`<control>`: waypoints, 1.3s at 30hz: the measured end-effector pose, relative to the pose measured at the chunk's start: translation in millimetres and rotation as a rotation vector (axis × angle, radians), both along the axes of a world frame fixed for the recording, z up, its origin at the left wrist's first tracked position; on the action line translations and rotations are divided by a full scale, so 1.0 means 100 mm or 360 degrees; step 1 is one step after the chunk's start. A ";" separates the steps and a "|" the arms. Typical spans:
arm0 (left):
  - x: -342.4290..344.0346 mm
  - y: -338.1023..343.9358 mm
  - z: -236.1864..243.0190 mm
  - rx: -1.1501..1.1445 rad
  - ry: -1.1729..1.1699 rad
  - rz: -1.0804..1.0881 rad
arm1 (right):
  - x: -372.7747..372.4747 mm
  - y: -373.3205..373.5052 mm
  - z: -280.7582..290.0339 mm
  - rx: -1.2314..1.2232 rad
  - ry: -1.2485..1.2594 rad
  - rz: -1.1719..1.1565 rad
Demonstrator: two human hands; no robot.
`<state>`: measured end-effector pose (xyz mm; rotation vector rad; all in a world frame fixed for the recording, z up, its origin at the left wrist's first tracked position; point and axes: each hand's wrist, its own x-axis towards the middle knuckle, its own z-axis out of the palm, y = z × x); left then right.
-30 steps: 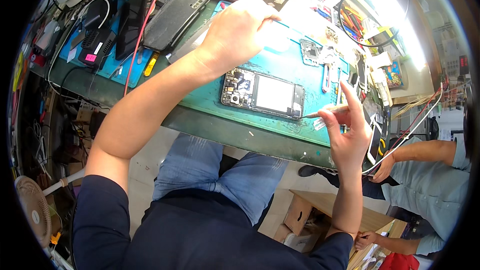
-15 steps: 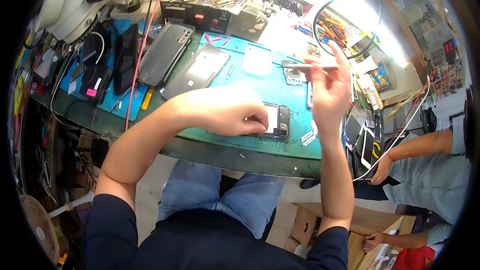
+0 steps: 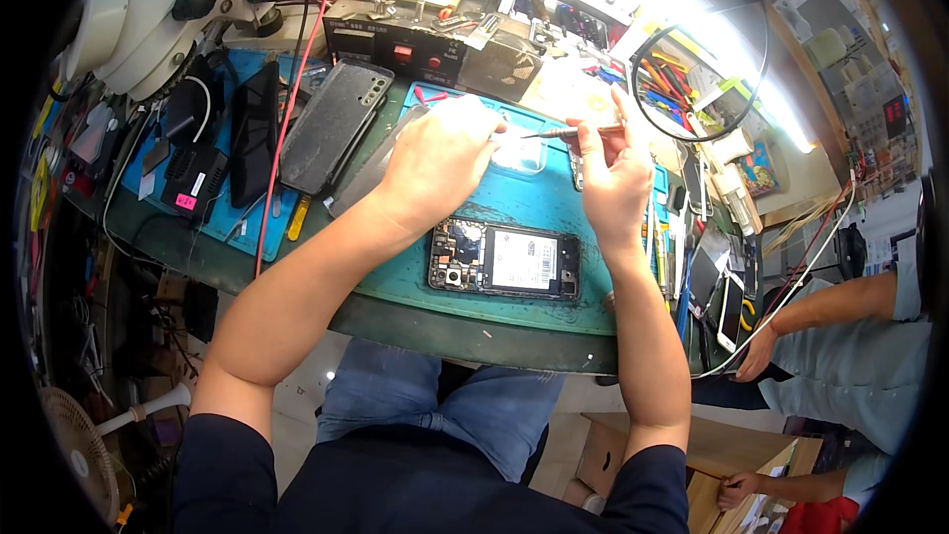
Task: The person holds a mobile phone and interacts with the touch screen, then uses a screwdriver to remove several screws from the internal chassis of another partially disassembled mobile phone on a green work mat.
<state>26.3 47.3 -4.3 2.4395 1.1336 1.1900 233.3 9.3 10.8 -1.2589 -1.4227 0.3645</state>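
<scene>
An opened phone [image 3: 504, 259], circuitry showing, lies on the blue mat [image 3: 554, 311]. Above and left of it, my left hand [image 3: 435, 153] is pinched at the near side of a clear tray [image 3: 524, 163]; what its fingertips hold is too small to make out. My right hand [image 3: 618, 173] grips a thin pen-like tool [image 3: 557, 133], its tip pointing left over the tray toward my left fingertips. Behind my right hand a small phone part [image 3: 577, 170] is partly hidden. A pale back panel [image 3: 356, 188] lies partly behind my left forearm.
Several phones [image 3: 331, 124], a microscope [image 3: 143, 30] and cables crowd the bench's left; a black powered box [image 3: 415, 49] stands at the back. Loose tools [image 3: 667, 74] and a white phone [image 3: 729, 311] are at the right, where a co-worker [image 3: 845, 366] stands. A fan [image 3: 74, 440] is lower left.
My left hand dipped over the opened phone, then rose away to the tray, uncovering it. My right hand lifted the tool from the phone's right end and brought it leftward over the tray.
</scene>
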 end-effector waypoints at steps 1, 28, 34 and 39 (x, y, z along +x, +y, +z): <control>0.01 0.00 0.00 -0.0004 -0.0030 -0.0003 | -0.02 -0.02 0.02 -0.0003 0.0014 0.0026; 0.07 -0.19 0.17 -0.1074 -0.0243 -0.0481 | 0.12 -0.44 0.26 0.0149 0.0006 0.0163; 0.22 -0.48 0.24 -0.1041 -0.0190 -0.0651 | 0.24 -0.75 0.50 0.0069 -0.0294 0.0173; 0.32 -0.57 0.14 -0.0598 0.0005 -0.0886 | 0.46 -0.84 0.35 0.0099 -0.0650 0.0147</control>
